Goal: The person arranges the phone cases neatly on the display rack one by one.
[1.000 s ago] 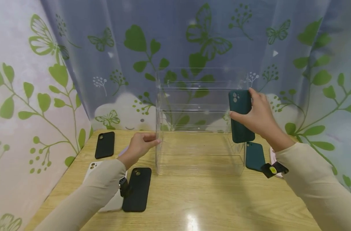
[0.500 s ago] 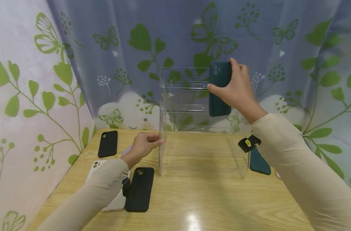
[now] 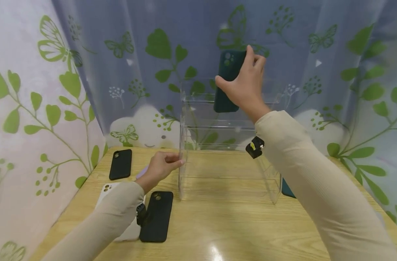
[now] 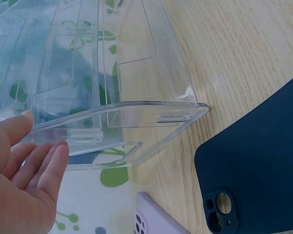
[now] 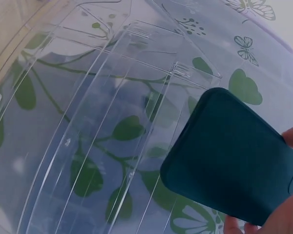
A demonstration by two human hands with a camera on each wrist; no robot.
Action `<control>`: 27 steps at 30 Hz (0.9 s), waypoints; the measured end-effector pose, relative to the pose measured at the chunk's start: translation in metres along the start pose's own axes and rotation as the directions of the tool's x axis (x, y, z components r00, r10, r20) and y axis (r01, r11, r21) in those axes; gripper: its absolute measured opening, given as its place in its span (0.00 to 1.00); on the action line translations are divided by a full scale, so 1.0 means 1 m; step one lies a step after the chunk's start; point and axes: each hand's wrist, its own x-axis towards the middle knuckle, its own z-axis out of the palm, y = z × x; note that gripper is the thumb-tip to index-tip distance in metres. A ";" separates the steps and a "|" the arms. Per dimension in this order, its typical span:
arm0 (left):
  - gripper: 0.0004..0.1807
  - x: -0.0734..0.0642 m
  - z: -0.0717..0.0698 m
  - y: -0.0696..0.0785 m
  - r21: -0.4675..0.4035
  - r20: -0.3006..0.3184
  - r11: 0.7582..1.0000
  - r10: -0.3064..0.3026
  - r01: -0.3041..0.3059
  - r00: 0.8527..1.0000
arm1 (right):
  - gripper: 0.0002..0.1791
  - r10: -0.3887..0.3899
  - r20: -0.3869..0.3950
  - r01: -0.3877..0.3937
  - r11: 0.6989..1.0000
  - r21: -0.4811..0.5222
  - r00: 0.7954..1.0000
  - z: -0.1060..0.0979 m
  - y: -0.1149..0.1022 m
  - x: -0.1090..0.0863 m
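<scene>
My right hand (image 3: 245, 87) holds a dark teal phone case (image 3: 225, 99) by its long edges, thumb on one side and fingers on the other. The case is nearly upright, camera cutouts at the top, and overlaps the upper tiers of a clear acrylic display rack (image 3: 182, 177). In the right wrist view, the lower end of the case (image 5: 224, 151) appears beside the rack's top tier. My left hand (image 3: 159, 168) pinches the rack's left side panel (image 4: 151, 104), with the thumb on one face and the fingers on the other.
Left of the rack lie two black phone cases (image 3: 120, 165), a white one (image 3: 131, 230) partly under my sleeve and a lilac one (image 3: 142, 171) behind my left hand. Another teal case (image 3: 288, 189) shows at the rack's right, mostly hidden by my arm. A patterned curtain (image 3: 146, 79) hangs behind.
My right hand has carried the teal case up and to the left, from the rack's right side to its top tier. The left hand has stayed on the side panel.
</scene>
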 end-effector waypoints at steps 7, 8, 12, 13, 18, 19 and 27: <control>0.24 0.000 0.000 0.001 -0.006 -0.004 1.000 -0.021 0.021 1.000 | 0.54 -0.044 -0.112 0.045 0.999 0.010 0.993 0.014 -0.007 0.007; 0.24 0.000 0.000 0.001 -0.008 -0.004 1.000 -0.023 0.023 1.000 | 0.54 -0.048 -0.127 0.051 0.999 0.013 0.991 0.015 -0.007 0.008; 0.25 0.000 0.002 0.002 -0.013 -0.015 0.999 -0.034 0.034 0.999 | 0.52 -0.067 -0.180 0.074 0.997 0.031 0.981 0.023 -0.007 0.012; 0.25 0.000 0.002 0.002 -0.014 -0.016 0.999 -0.035 0.035 0.999 | 0.52 -0.070 -0.193 0.079 0.996 0.039 0.979 0.025 -0.006 0.013; 0.25 0.001 0.002 0.004 -0.014 -0.019 0.999 -0.036 0.035 0.999 | 0.51 -0.080 -0.261 0.104 0.991 0.082 0.962 0.033 -0.003 0.016; 0.24 0.002 0.003 0.004 -0.015 -0.020 0.999 -0.033 0.033 0.999 | 0.50 -0.084 -0.276 0.112 0.990 0.088 0.957 0.035 -0.002 0.017; 0.24 -0.001 0.003 0.003 -0.012 -0.026 1.000 -0.021 0.021 0.999 | 0.50 -0.122 -0.371 0.169 0.981 0.097 0.921 0.055 0.002 0.019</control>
